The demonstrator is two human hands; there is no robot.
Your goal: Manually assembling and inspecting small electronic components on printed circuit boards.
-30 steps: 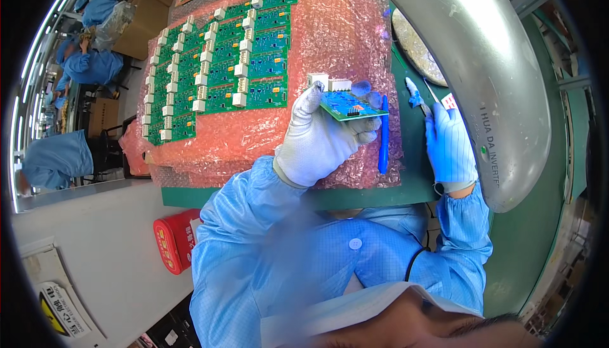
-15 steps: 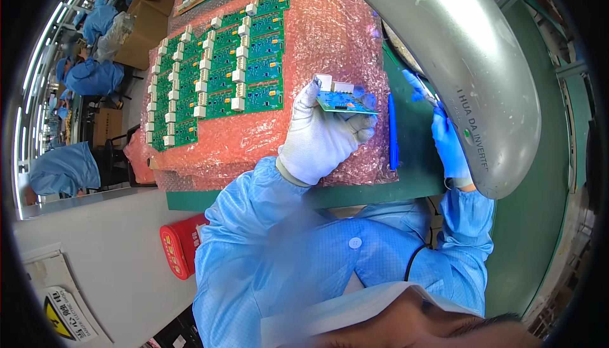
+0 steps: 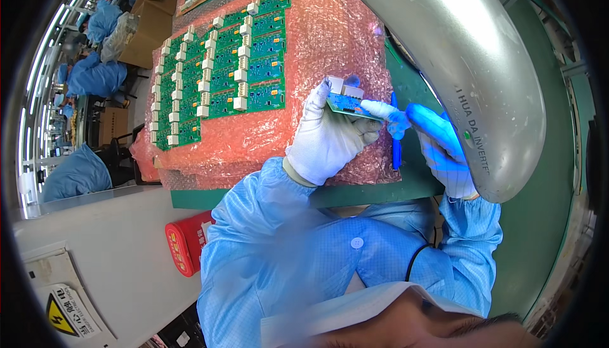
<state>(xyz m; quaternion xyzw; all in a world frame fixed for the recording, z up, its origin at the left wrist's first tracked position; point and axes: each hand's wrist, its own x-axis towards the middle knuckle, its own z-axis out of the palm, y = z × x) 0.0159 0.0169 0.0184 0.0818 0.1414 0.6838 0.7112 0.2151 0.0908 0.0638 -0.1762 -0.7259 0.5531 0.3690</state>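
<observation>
My left hand (image 3: 330,138), in a white glove, is closed around a small green circuit board (image 3: 347,105) with white connectors along its far edge. The board is raised above pink bubble wrap (image 3: 304,50). From the right my gloved right hand (image 3: 438,148) reaches toward it, under blue-tinted light. One stretched finger comes up to the board's right edge; whether it touches, I cannot tell. The other fingers lie apart from it, partly bent, and no tool shows in them. Behind that finger a blue pen (image 3: 396,154) lies along the wrap's right edge.
Rows of green boards (image 3: 222,69) with white connectors lie on the wrap, left of my hands. A large silver lamp (image 3: 469,62) hangs over the green table (image 3: 533,240) at the right. A red container (image 3: 184,246) stands below left. Co-workers in blue (image 3: 95,75) sit farther left.
My right hand has moved left from beside the lamp to the board, one finger now stretched toward it. My left hand still holds the board, shifted slightly right and tilted.
</observation>
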